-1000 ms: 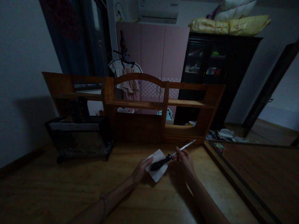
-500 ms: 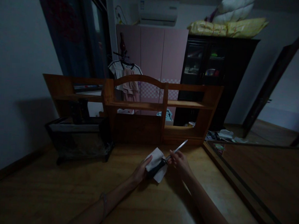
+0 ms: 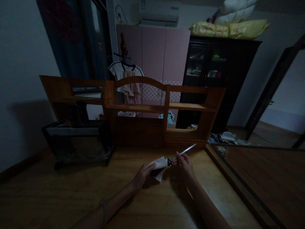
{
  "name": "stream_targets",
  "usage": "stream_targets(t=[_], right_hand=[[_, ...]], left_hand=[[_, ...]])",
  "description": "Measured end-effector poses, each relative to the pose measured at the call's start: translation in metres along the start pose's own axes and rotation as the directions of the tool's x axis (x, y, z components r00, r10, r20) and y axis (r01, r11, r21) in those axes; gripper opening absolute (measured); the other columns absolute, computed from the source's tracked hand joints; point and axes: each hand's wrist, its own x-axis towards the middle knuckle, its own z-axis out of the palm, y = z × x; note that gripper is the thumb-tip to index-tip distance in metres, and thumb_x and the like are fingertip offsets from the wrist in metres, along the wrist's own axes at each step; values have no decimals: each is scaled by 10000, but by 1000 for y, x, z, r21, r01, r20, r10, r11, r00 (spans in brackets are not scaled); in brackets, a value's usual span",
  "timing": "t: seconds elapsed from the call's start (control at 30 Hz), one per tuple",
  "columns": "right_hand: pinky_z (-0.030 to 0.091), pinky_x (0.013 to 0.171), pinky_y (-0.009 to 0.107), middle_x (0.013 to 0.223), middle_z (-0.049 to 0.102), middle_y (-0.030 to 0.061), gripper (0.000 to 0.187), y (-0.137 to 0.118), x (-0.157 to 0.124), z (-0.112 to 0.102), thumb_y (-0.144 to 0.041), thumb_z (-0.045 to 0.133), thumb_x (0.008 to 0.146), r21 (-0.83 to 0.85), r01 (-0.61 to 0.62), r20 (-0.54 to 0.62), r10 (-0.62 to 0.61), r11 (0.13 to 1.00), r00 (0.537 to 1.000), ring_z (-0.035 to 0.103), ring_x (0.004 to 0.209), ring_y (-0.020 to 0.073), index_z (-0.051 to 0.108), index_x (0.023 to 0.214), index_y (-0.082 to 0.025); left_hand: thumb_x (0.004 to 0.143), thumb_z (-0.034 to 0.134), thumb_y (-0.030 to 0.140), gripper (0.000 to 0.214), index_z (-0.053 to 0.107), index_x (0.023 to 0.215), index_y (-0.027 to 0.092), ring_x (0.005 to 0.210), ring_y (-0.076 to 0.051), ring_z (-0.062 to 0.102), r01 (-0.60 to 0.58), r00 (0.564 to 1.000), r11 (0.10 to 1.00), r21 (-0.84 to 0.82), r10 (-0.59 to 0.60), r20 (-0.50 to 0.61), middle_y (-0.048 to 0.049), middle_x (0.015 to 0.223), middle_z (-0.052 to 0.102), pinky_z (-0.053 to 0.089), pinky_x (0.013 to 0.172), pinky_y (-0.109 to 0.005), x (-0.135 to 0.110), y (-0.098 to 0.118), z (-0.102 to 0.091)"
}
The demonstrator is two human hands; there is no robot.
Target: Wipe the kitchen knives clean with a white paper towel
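Note:
A screwdriver (image 3: 183, 152) with a black handle and a bright metal shaft lies slanted above the wooden desk (image 3: 89, 199), tip pointing up and right. My right hand (image 3: 185, 167) pinches the shaft close to the handle. My left hand (image 3: 141, 176) closes a white tissue (image 3: 159, 163) around the black handle, which is mostly covered by the tissue.
A wooden shelf unit (image 3: 142, 107) stands along the desk's back edge. A dark glass tank (image 3: 76, 142) sits at the back left. Beyond are a pink wardrobe (image 3: 154, 51), a dark cabinet (image 3: 219, 70) and a wooden board (image 3: 265, 178) at the right.
The tissue has folded over the handle under my left hand. The screwdriver has slid a little left and lower, with my right hand staying on the shaft.

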Motion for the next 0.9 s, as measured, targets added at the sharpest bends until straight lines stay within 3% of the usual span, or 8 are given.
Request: stream_targets(t=[0.37, 0.47, 0.67, 0.8, 0.9], right_hand=[[488, 520, 270, 573, 628, 11, 389, -4, 8, -10, -553, 690, 628, -16, 22, -90, -23, 1000, 996, 599, 503, 153, 539, 683, -199], [485, 534, 261, 600, 634, 5, 368, -6, 7, -11, -524, 702, 631, 14, -2, -36, 3, 1000, 999, 606, 522, 149, 553, 706, -196], [437, 467, 228, 575, 605, -14, 321, -3, 2, -2, -455, 726, 640, 47, -48, 102, 43, 998, 994, 556, 469, 115, 557, 719, -194], [453, 491, 237, 586, 601, -20, 329, 0, 2, -1, -473, 716, 644, 50, -25, 44, 23, 998, 999, 560, 494, 122, 548, 737, -207], [451, 480, 243, 572, 600, -13, 348, 0, 5, -7, -522, 679, 663, -22, 12, -24, -12, 1000, 1000, 560, 494, 129, 538, 713, -207]], left_hand=[[699, 681, 402, 397, 668, 969, 111, 920, -284, 619, 6, 972, 999, -36, -14, -233, -86, 934, 702, 457, 785, -329, 5, -7, -11], [704, 668, 425, 433, 667, 992, 103, 949, -300, 610, -8, 981, 999, -38, 0, -192, -96, 973, 696, 452, 811, -351, 8, -9, -11], [755, 617, 431, 445, 679, 1015, 76, 1017, -316, 586, -40, 999, 999, -4, 40, 20, -118, 1025, 687, 391, 925, -375, 7, -6, -5], [756, 618, 426, 452, 676, 1029, 70, 1028, -320, 585, -26, 997, 998, -64, 31, 74, -128, 1044, 679, 390, 928, -370, 7, -4, -2], [733, 640, 419, 450, 680, 1014, 70, 995, -321, 598, -6, 999, 996, -83, 10, 39, -125, 1029, 684, 412, 894, -367, 10, -6, -4]])
